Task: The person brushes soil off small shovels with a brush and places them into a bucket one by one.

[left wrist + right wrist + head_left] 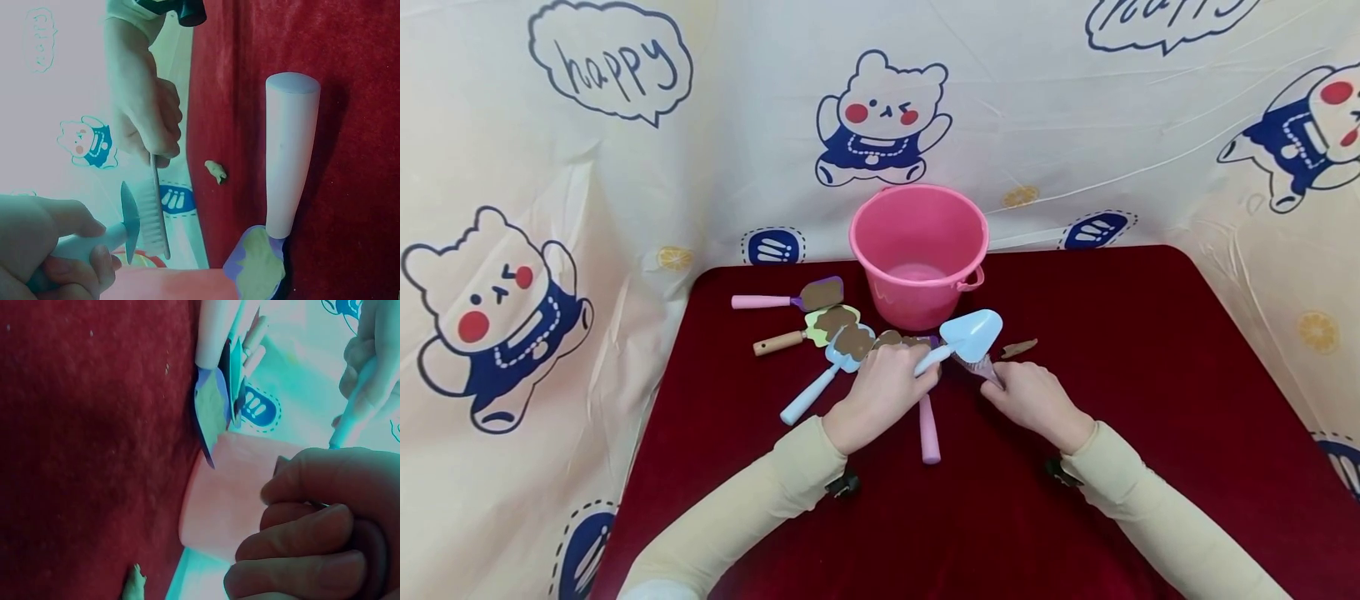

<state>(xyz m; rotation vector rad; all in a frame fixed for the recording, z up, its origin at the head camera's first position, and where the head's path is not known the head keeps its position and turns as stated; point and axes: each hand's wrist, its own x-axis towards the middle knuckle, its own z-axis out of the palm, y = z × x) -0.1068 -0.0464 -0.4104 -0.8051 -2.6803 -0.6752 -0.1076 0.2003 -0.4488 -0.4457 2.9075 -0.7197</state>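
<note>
My left hand (880, 392) grips the handle of a light blue toy shovel (973, 335), its blade raised in front of the pink bucket (913, 292). In my right hand (1037, 402) is the handle of a brush (159, 212); its pale bristles face the shovel blade in the left wrist view. Whether they touch the blade I cannot tell. Below the left hand lies a purple shovel with a pink handle (929, 433), brown stuff on its blade. Beside that hand rests a blue shovel (812, 393), also brown-smeared. The right wrist view mostly hides the brush.
Left of the bucket lie a green shovel with a wooden handle (780, 342) and a purple shovel with a pink handle (762, 302), both bearing brown stuff. A small brown piece (1019, 348) lies on the red cloth (1150, 400) at right. Printed curtains (1037, 108) hang behind.
</note>
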